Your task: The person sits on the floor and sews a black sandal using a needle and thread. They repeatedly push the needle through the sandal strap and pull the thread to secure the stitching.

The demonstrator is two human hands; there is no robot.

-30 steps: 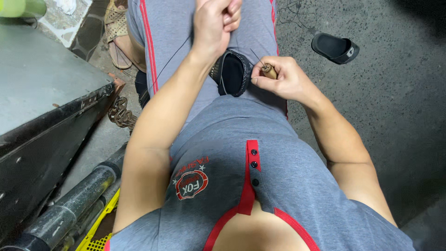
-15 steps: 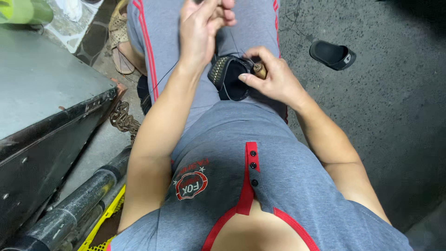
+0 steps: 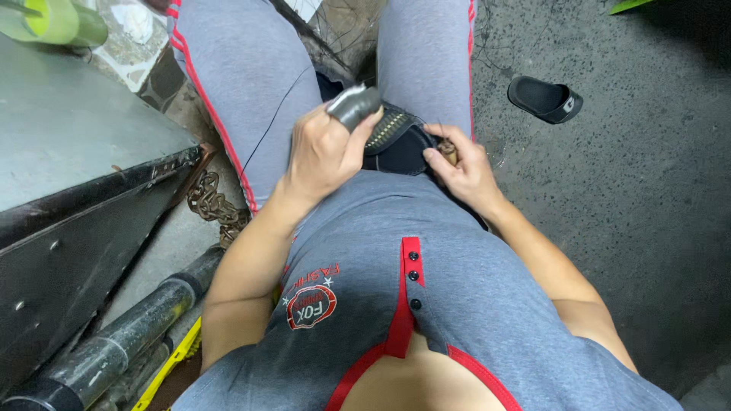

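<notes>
Nearest the camera is the person's chest in a grey shirt (image 3: 457,304) with a red placket and a round red emblem; both forearms run forward from it toward the lap.

The left hand (image 3: 324,152) is raised just above the lap, its fingers (image 3: 358,106) curled around a small dark, rounded piece with a pale glint on its upper end. That piece (image 3: 356,103) is clamped between thumb and curled fingers, and its blurred outline leaves its exact shape unclear. Its long axis seems to tilt up and away from the body.

The right hand (image 3: 464,171) sits lower and a little to the right, resting against the lap. Its fingers are pinched together on a small brownish object (image 3: 449,152), mostly hidden by the fingertips, so what it is cannot be told.

Between the two hands, on the lap, lies a dark pouch-like item (image 3: 400,144) with a row of small pale studs along its edge. It lies just beside the right hand and slightly below and to the right of the left hand's piece; the right hand is the nearer of the two, touching or nearly touching its edge.

Farther out are the grey trouser legs with red side stripes, a rusty chain (image 3: 213,205) on the floor at left beside a dark metal tabletop (image 3: 76,152), and a black sandal (image 3: 544,99) on the concrete floor (image 3: 647,190) at right.
</notes>
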